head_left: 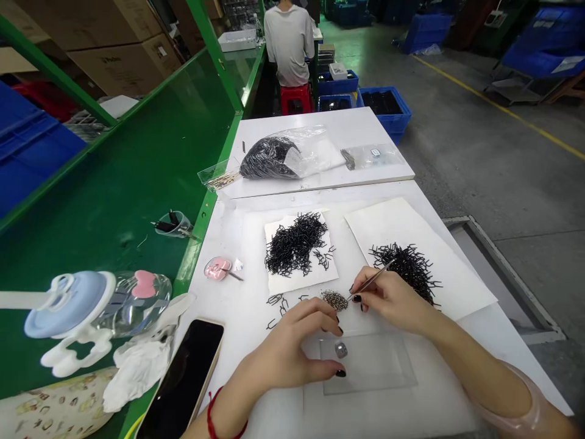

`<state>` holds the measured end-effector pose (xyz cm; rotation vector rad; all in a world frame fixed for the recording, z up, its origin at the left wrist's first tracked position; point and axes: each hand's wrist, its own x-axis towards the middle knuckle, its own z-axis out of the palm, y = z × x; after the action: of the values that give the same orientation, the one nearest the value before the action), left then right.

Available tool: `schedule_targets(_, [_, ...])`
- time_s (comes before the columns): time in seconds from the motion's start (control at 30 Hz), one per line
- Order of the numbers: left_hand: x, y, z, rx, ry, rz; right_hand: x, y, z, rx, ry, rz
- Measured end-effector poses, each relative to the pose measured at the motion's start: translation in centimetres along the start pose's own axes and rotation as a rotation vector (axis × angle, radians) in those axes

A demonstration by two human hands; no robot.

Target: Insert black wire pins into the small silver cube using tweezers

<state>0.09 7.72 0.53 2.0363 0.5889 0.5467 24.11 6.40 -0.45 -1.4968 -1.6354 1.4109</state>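
Observation:
My right hand (388,299) pinches a pair of tweezers (375,278), whose tips reach the edge of a small pile of shiny metal bits (334,299). Thumb and fingers of my left hand (301,344) are spread apart on either side of a small silvery metal piece (340,349), apparently without touching it. That piece sits on a clear flat plate (379,369) lying on the white table. Beyond my hands, black forked pins (297,241) are heaped on a white sheet (292,285). A second heap of black pins (406,265) is partly hidden behind my right hand and forearm.
At left lie a phone (185,378), a pink round item (218,268) and a clear bottle with a blue lid (77,303). Farther back are a plastic bag of black parts (274,157) and a smaller bag (372,156). A person (290,46) sits beyond the table.

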Motion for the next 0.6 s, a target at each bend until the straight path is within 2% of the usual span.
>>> schedule_targets(0.27, [0.21, 0.21, -1.01, 0.016, -0.031, -0.01, 0.16, 0.4, 0.04, 0.078, -0.011, 0.0])
schedule_targets(0.6, [0.38, 0.51, -0.66, 0.035, -0.056, 0.005, -0.29, -0.06, -0.41, 0.074, -0.013, 0.017])
